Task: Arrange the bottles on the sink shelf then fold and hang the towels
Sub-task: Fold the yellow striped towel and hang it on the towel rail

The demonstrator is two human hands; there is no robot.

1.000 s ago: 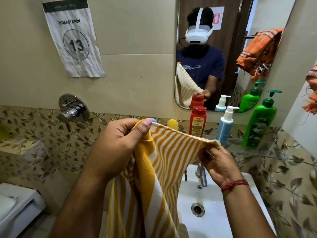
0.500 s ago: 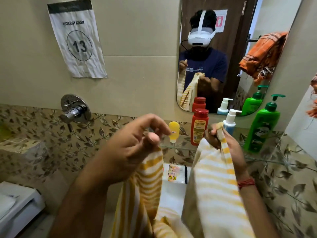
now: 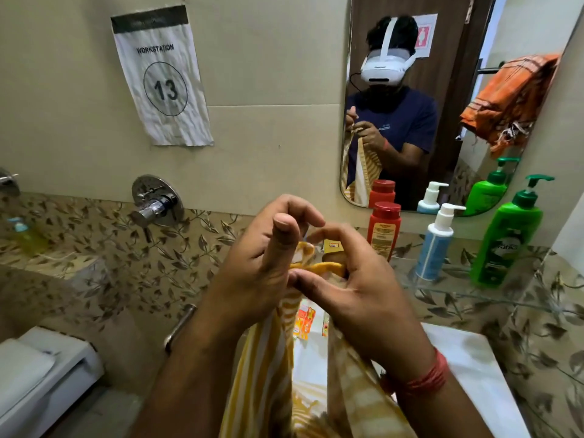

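The left hand point(image 3: 265, 267) and right hand point(image 3: 357, 289) meet above the sink point(image 3: 467, 368), touching each other, and both pinch the top edge of the yellow-striped towel point(image 3: 268, 368). The left thumb sticks up, with the cloth caught lower against the fingers; the right thumb and forefinger nip the orange hem. The towel hangs from that joined edge in two panels, with a gap between them down toward the basin.

The fold looks half made, corners brought together but not yet squared. The main risk is a slipped corner: the grip is only fingertips on a bunched hem, so when one hand lets go to take the fold lower, a layer may drop and the halves go uneven. The hanging end is out of view below, so it may also drag into the basin and get wet, if there is water there.

Just beyond the hands, on the glass shelf point(image 3: 474, 295), stand the red bottle point(image 3: 384, 230), the white pump bottle point(image 3: 434, 248) and the green pump bottle point(image 3: 505, 241), upright in a row. A swing of the cloth or an elbow to the right could topple the red one, the nearest. An orange towel point(image 3: 508, 96) shows in the mirror point(image 3: 458, 33), draped loosely on a rail.
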